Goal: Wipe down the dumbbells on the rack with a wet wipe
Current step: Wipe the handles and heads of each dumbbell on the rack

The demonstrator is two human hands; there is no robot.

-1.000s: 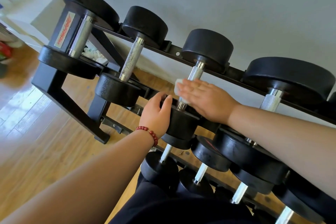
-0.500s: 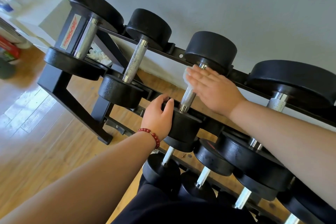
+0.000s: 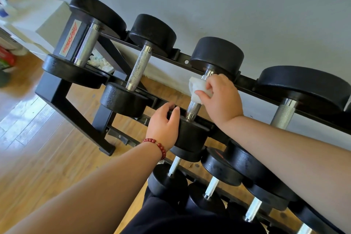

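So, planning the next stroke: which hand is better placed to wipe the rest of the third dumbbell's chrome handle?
Right, likely. The right hand pinches the white wet wipe on the knurled chrome handle near its far end, bare metal below. The left hand holds the near black head.

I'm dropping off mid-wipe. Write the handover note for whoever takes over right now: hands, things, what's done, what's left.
The right hand pinches the wet wipe against the upper part of the third dumbbell handle, top row.
The left hand grips that dumbbell's near head, probably to steady it.
The rack shows four dumbbells on top, and the lower-row dumbbells sit beneath.
Done: the wipe is on this handle. I cannot tell which other dumbbells are already wiped.
Left: the bare lower handle, both heads, then any unwiped dumbbells.
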